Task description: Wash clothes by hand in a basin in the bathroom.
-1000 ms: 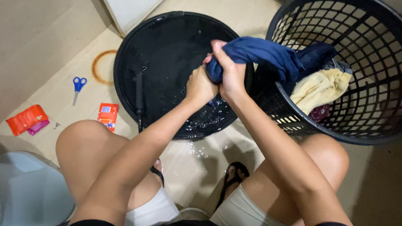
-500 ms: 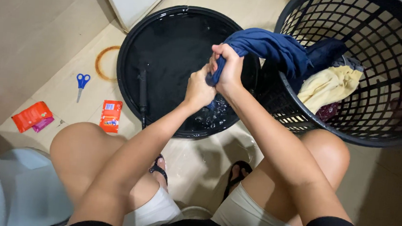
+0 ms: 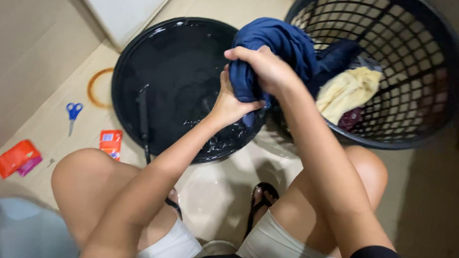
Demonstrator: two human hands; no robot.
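Both hands gripped one dark blue cloth (image 3: 270, 51) over the right rim of a round black basin (image 3: 153, 59). The cloth was bunched and twisted into a thick rope where the hands met, and its free end ballooned up and draped over the near-left rim of a black basket (image 3: 421, 78). It looked wet and heavy, with water glinting in the basin just below it.

The right hand (image 3: 268, 70) was closed over the top of the twist, fingers wrapped around the fabric. The left hand (image 3: 228, 103) was clenched on the lower part of the twist from underneath, thumb pressed against the cloth. The two hands sat just beside each other, touching the same bundle.

There was one basin, holding dark water and a black stick-like object (image 3: 143, 115) leaning against its near wall. There was one basket, to the right of the basin and touching it, with a pale yellow garment (image 3: 345, 91) and a dark maroon piece (image 3: 351, 118) inside.

On the floor (image 3: 52, 122) to the left lay one pair of blue-handled scissors (image 3: 71, 113), two orange sachets (image 3: 111, 141) (image 3: 13, 157), one small pink packet (image 3: 29, 166) beside the nearer-left sachet, and one rust-coloured ring stain (image 3: 99, 86). Two bare knees and two black sandals showed near the camera.
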